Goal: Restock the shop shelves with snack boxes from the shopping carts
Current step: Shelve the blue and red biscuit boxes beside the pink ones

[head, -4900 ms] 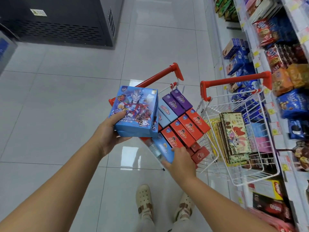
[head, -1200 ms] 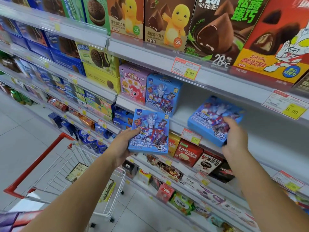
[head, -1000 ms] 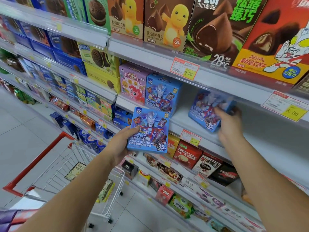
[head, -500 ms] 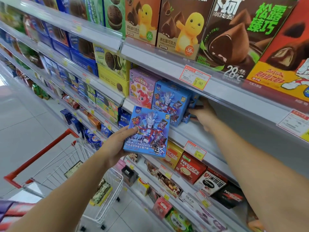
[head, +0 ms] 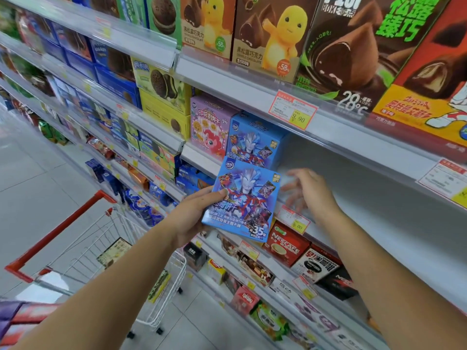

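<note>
Now the left hand (head: 194, 214) grips a flat blue cardboard snack box printed with a silver-and-red hero (head: 243, 200), thumb across the front, fingers curled behind its left edge. The box is face-out and nearly upright, its taller side tipped a little rightward. Just to its right the right hand (head: 309, 192) hovers with fingers spread and loose, holding nothing; whether it brushes the shelf I cannot tell. Directly above and behind the held box, a matching blue hero box (head: 255, 140) stands on the white metal shelf (head: 374, 218), beside a pink cartoon-pony box (head: 208, 122). Bare shelf runs off to the right, so the empty right hand looks nearer that gap.
</note>
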Motion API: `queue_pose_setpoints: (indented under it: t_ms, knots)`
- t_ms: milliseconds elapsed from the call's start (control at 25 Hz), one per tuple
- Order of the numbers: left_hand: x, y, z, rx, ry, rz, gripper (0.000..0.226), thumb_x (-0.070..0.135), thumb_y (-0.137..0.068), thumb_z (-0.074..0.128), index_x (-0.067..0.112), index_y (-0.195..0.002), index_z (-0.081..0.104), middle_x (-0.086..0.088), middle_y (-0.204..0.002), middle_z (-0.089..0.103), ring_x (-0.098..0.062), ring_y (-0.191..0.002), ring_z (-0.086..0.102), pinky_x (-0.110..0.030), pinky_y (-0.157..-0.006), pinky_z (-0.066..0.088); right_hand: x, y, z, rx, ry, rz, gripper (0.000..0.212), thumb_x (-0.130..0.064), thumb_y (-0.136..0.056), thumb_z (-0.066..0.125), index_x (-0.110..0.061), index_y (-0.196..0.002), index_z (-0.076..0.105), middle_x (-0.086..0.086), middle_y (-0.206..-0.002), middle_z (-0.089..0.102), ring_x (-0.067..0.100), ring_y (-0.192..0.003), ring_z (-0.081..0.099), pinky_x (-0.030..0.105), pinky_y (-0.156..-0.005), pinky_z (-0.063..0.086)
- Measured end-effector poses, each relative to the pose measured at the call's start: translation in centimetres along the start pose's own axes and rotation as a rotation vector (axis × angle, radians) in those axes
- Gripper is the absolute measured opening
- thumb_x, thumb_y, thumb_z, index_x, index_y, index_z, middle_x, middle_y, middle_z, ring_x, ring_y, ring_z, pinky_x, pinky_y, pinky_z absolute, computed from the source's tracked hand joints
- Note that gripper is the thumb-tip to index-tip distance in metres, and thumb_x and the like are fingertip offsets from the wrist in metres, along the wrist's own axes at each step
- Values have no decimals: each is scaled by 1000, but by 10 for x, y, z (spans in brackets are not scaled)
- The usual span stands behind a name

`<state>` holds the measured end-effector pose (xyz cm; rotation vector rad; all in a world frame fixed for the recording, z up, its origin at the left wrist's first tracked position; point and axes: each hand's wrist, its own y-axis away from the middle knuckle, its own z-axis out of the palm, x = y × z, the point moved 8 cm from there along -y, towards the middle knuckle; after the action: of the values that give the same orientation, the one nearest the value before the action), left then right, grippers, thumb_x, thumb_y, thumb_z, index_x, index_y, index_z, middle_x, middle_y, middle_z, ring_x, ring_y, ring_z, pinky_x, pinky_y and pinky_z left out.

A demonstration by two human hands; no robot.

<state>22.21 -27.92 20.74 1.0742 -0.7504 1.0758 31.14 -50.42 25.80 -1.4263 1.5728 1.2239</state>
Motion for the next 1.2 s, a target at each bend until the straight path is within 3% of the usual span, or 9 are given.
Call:
queue_pose_setpoints:
  t_ms: [80,160,320,520,600,720,880,1080,1200]
  knots:
    - [-5,-11,20,-52,-19,-34,39,34,-91,65,20,-127,62,-4,-122,70,-25,-110,68,-44,-92,53,12,28,5,-275,-7,122,48,-58,-93,44,-17,-111,62,17,-91,71,23,-56,62,22,-39,42]
    - [-7,-20,42,-85,-29,-57,33,33,-93,62,17,-122,64,-4,-115,73,-22,-105,70,-40,-90,56,18,44,-2,-375,-30,169,55,-58,-79,57,-14,-113,61,19,-92,72,21,-58,63,23,-40,47]
    - [-8,-33,76,-176,-83,-62,47,47,-89,65,22,-128,60,-2,-125,68,-17,-111,67,-36,-93,56,32,40,-55,-129,-125,149,25,-25,-87,66,-11,-107,64,10,-79,73,14,-51,60,18,-35,43]
    - [4,-39,61,-100,-75,-44,51,43,-95,57,21,-140,49,-3,-126,66,-19,-113,66,-42,-97,54,41,16,-128,354,-191,67,21,-29,-89,67,-17,-104,59,4,-74,71,9,-42,59,18,-36,44]
    - [11,-39,54,-79,-88,-23,50,45,-96,55,23,-141,49,-1,-126,66,-18,-113,66,-39,-94,55,33,-1,-127,440,-66,-9,18,-30,-87,69,-24,-91,53,11,-98,70,20,-62,67,33,-54,58]
    - [24,-41,47,-62,-106,14,43,47,-98,50,28,-137,53,2,-125,67,-15,-112,66,-33,-87,57,12,-31,-105,452,102,-61,23,-33,-85,70,-20,-83,52,16,-113,67,34,-97,67,52,-88,53]
    - [30,-45,37,-58,-70,56,39,46,-98,50,28,-133,56,2,-125,68,-15,-110,68,-34,-87,57,-8,-67,-72,407,165,-125,33,-28,-87,68,-8,-112,58,21,-114,67,33,-104,64,49,-93,49]
    - [36,-67,20,-72,-62,150,38,46,-97,51,27,-128,60,2,-119,72,-18,-106,70,-41,-94,55,-15,-107,-44,269,36,-253,51,-8,-91,64,-10,-136,43,11,-109,65,12,-78,62,12,-60,48]
    - [37,-76,19,-77,-75,200,40,46,-97,50,25,-130,59,1,-119,71,-18,-106,70,-42,-95,55,-9,-119,-30,194,40,-291,56,0,-91,61,-13,-141,39,8,-104,64,9,-76,61,13,-56,49]
